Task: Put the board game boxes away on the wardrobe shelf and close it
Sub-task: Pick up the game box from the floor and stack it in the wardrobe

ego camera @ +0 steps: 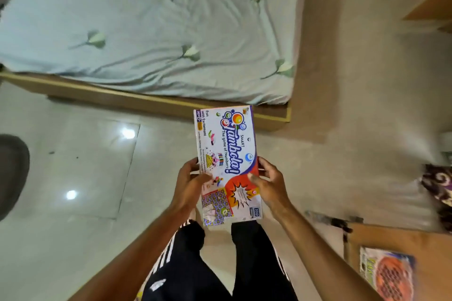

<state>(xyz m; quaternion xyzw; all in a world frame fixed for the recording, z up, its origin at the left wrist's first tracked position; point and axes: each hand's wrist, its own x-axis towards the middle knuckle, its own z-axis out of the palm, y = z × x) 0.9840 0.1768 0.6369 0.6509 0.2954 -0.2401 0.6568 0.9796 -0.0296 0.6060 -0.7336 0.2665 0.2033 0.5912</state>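
**Game box held in 2 hands above the floor**

A person stands on a glossy tiled floor point(73, 166) beside a bed point(151, 32) with a pale flowered sheet. Both hands clamp 1 board game box point(227, 154), printed "Tambola", by its long edges: the left hand point(189, 183) on the left edge, the right hand point(269, 183) on the right, thumbs on top. The box is in the air in front of the legs in black trousers point(195, 264). A second game box point(389, 273) lies on a wooden surface point(428, 247) at lower right, well apart.
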